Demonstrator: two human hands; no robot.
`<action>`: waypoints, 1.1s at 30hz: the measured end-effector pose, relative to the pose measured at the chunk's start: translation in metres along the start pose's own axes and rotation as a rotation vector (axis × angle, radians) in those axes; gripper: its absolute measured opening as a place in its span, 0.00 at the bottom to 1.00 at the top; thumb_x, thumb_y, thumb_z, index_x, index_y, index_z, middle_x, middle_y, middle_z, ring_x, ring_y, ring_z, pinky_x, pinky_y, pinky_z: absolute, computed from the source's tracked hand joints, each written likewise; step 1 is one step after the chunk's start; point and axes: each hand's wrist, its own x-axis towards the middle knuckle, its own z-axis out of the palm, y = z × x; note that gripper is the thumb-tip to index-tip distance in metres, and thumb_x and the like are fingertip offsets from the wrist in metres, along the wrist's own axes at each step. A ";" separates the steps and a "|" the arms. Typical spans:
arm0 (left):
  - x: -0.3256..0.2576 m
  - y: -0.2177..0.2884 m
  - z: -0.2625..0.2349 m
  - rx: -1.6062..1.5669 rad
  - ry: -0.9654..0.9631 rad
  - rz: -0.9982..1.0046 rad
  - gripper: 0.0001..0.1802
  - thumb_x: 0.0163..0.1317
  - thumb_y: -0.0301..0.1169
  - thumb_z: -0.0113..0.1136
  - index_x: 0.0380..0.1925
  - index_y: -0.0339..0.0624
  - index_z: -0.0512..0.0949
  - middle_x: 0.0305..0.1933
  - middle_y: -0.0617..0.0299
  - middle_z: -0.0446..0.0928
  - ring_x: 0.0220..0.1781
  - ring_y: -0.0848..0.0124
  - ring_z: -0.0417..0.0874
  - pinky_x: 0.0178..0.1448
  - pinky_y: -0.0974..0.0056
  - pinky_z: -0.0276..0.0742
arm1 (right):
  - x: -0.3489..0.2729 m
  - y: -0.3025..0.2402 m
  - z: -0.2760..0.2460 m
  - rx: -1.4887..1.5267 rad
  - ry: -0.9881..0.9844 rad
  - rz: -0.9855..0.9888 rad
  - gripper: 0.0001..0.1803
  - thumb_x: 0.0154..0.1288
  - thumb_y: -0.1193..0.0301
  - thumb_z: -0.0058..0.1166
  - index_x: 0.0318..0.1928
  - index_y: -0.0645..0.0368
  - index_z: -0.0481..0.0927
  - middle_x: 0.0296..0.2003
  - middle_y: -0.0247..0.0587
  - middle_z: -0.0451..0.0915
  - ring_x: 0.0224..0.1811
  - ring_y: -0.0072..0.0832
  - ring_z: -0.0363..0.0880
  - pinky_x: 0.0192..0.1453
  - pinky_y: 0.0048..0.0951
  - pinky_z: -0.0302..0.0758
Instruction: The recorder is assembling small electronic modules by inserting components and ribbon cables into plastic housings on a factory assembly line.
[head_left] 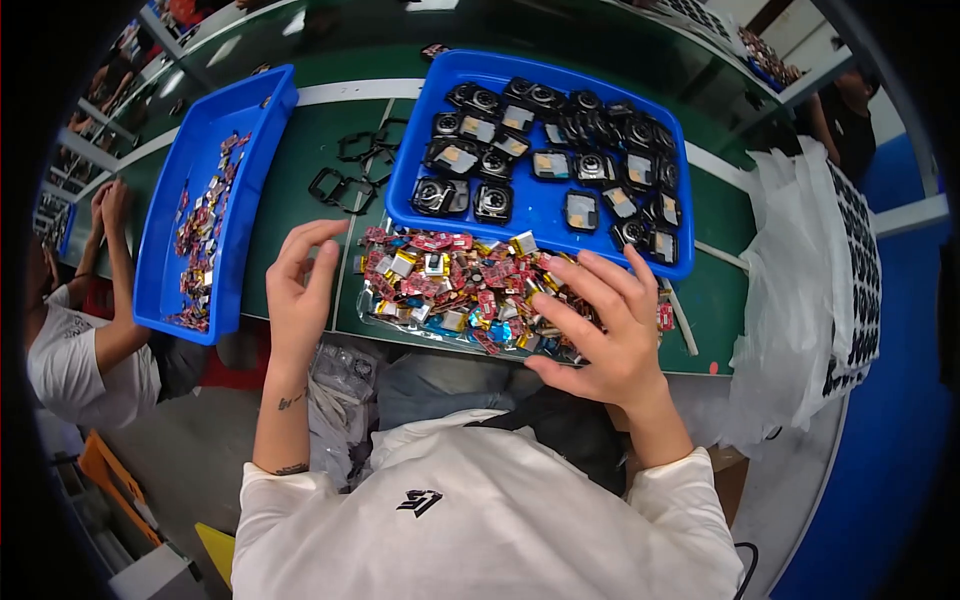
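My right hand (608, 325) is over the right end of a heap of small red circuit boards with silver and yellow battery pouches (440, 285). Its fingers are spread and nothing shows in them; whether the fingertips touch the boards I cannot tell. My left hand (303, 283) is raised at the heap's left side, fingers bent and thumb apart, with nothing visible in it. Beyond it several thin black plastic frames (345, 188) lie on the green table. Past the heap, a blue tray (545, 222) holds many black camera-like housings (492, 202), some showing round lens parts.
On the left a second blue tray (255, 150) stands tilted, with more circuit boards inside. White sheeting (790, 270) and stacked panels of black parts (862, 270) border the right side. A co-worker (80, 345) sits at far left, hands together at the table.
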 end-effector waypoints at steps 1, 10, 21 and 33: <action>0.003 0.010 -0.001 0.255 -0.048 0.148 0.13 0.63 0.26 0.52 0.46 0.38 0.78 0.52 0.59 0.75 0.51 0.66 0.73 0.53 0.63 0.70 | 0.003 0.002 0.001 0.019 0.014 -0.004 0.26 0.43 0.58 0.67 0.47 0.47 0.80 0.54 0.34 0.75 0.58 0.34 0.69 0.65 0.52 0.57; 0.026 -0.003 -0.014 0.603 -0.194 0.451 0.09 0.49 0.19 0.62 0.32 0.36 0.78 0.36 0.59 0.76 0.40 0.63 0.75 0.43 0.64 0.70 | 0.017 0.010 0.004 0.027 0.066 0.044 0.17 0.45 0.70 0.64 0.40 0.55 0.82 0.47 0.38 0.78 0.51 0.38 0.74 0.59 0.48 0.65; 0.033 0.041 0.002 0.188 -0.307 0.264 0.09 0.54 0.23 0.63 0.36 0.34 0.80 0.30 0.68 0.77 0.31 0.83 0.70 0.35 0.76 0.67 | 0.072 0.012 -0.005 0.265 0.029 -0.106 0.12 0.49 0.73 0.63 0.37 0.61 0.81 0.35 0.39 0.80 0.39 0.36 0.77 0.42 0.33 0.73; 0.069 0.149 0.072 -0.237 -0.458 0.397 0.07 0.55 0.24 0.65 0.34 0.33 0.81 0.32 0.63 0.80 0.34 0.82 0.78 0.37 0.79 0.72 | 0.130 0.036 -0.048 0.822 -0.005 0.250 0.08 0.62 0.72 0.57 0.35 0.66 0.77 0.30 0.39 0.81 0.31 0.22 0.80 0.37 0.22 0.76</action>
